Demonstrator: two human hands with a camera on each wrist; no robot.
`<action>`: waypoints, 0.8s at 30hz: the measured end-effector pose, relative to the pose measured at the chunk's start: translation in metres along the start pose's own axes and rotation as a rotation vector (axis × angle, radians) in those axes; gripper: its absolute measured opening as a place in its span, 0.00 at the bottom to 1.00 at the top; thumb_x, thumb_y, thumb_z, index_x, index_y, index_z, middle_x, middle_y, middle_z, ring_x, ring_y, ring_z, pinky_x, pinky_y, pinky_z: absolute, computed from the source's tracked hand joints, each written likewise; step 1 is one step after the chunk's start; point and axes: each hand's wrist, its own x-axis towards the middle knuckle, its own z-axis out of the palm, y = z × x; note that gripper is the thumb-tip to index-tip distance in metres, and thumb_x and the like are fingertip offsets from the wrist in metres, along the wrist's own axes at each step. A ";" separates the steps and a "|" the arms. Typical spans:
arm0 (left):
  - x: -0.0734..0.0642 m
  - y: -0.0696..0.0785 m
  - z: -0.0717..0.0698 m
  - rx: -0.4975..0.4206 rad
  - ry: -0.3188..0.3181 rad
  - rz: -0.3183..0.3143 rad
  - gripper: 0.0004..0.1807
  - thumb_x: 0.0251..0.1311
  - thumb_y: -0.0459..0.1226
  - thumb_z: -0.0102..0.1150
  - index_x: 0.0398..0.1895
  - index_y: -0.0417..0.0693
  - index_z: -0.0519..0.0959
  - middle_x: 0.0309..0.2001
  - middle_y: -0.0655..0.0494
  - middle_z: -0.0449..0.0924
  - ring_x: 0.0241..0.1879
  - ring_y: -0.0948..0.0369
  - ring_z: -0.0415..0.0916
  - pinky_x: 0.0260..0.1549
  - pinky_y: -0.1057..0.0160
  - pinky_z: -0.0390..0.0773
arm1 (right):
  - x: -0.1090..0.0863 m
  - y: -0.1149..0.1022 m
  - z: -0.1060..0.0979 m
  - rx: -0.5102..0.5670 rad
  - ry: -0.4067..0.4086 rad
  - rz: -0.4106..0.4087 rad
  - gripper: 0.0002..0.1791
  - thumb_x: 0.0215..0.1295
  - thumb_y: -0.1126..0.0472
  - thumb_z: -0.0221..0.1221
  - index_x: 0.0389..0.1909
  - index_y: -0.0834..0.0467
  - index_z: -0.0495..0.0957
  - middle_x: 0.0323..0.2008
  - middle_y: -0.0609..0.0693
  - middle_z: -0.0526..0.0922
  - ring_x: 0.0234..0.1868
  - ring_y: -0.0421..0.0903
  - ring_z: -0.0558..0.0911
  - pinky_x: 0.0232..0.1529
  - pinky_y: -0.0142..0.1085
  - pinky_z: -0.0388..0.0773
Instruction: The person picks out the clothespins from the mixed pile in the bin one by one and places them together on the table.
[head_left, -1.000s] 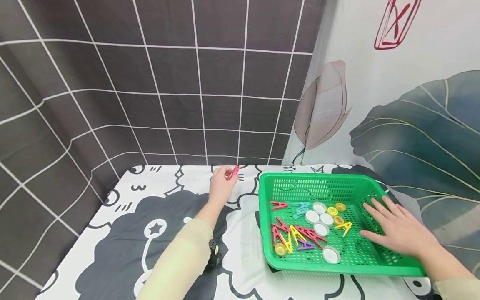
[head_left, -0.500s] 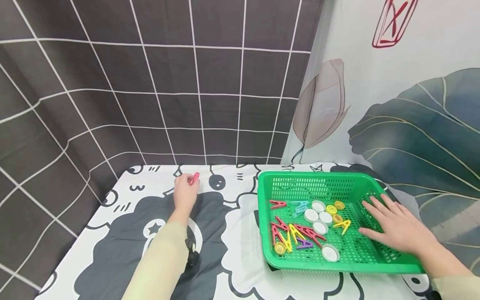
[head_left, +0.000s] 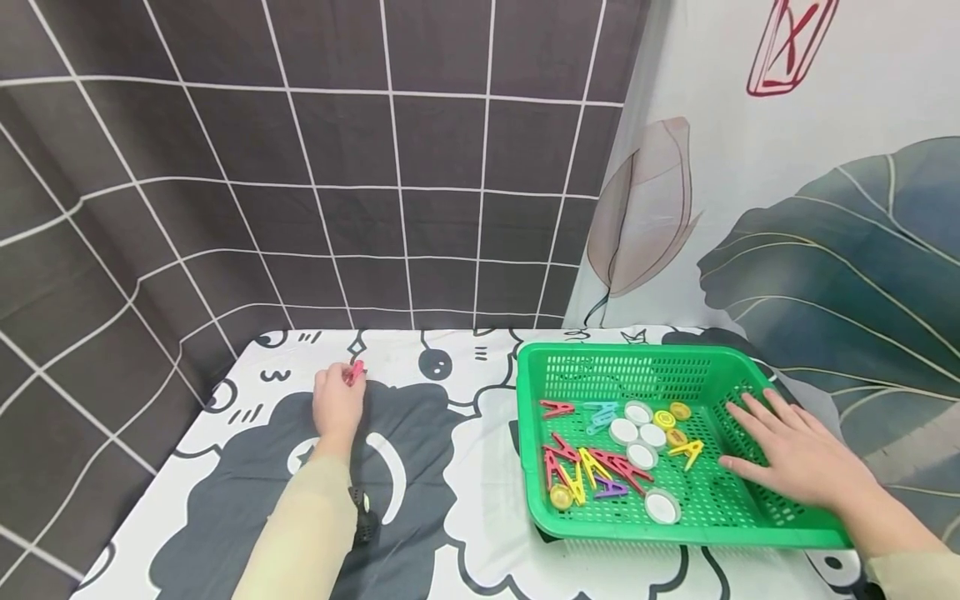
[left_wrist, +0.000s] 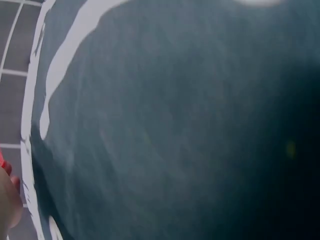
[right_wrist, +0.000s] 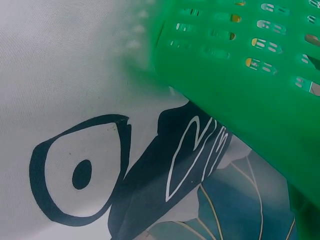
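Observation:
My left hand [head_left: 337, 408] pinches a small red clothespin [head_left: 356, 372] over the left part of the cloth. Only some fingers [left_wrist: 10, 200] and a bit of red show at the left edge of the left wrist view. On the right, a green plastic basket [head_left: 675, 536] holds red clothespins [head_left: 557, 409], yellow clothespins [head_left: 687, 453], light blue ones [head_left: 602, 418] and a purple one [head_left: 611, 489]. White round caps [head_left: 642, 456] and yellow round caps [head_left: 665, 422] lie among them. My right hand [head_left: 806, 458] rests with spread fingers on the basket's right side.
A cloth with black and white cartoon animals [head_left: 480, 467] covers the surface. Behind it hangs a dark curtain with white grid lines [head_left: 442, 225], with a leaf-patterned curtain [head_left: 810, 250] at the right. The right wrist view shows the basket's outer wall [right_wrist: 230, 95].
My left hand has moved left, away from the basket, and slightly nearer, carrying the red clothespin. The right hand stays on the basket, and its contents look the same.

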 end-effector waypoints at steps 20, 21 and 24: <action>-0.003 -0.040 -0.028 0.144 0.004 -0.004 0.14 0.62 0.36 0.53 0.45 0.34 0.71 0.45 0.36 0.64 0.48 0.41 0.63 0.50 0.42 0.62 | 0.001 -0.003 -0.004 0.016 -0.024 0.027 0.47 0.58 0.33 0.53 0.66 0.66 0.62 0.64 0.70 0.59 0.70 0.64 0.40 0.61 0.64 0.43; -0.004 -0.041 -0.029 0.150 0.002 -0.003 0.14 0.62 0.36 0.53 0.45 0.34 0.71 0.45 0.36 0.64 0.48 0.41 0.63 0.50 0.42 0.62 | 0.002 -0.003 -0.004 0.016 -0.027 0.029 0.47 0.58 0.33 0.53 0.66 0.66 0.62 0.64 0.70 0.59 0.70 0.64 0.39 0.61 0.64 0.43; -0.004 -0.044 -0.031 0.162 0.002 0.007 0.14 0.62 0.37 0.53 0.45 0.35 0.70 0.45 0.36 0.64 0.48 0.40 0.63 0.50 0.41 0.61 | 0.001 -0.004 -0.005 0.018 -0.036 0.038 0.47 0.58 0.32 0.53 0.66 0.66 0.62 0.64 0.71 0.59 0.70 0.64 0.40 0.60 0.65 0.44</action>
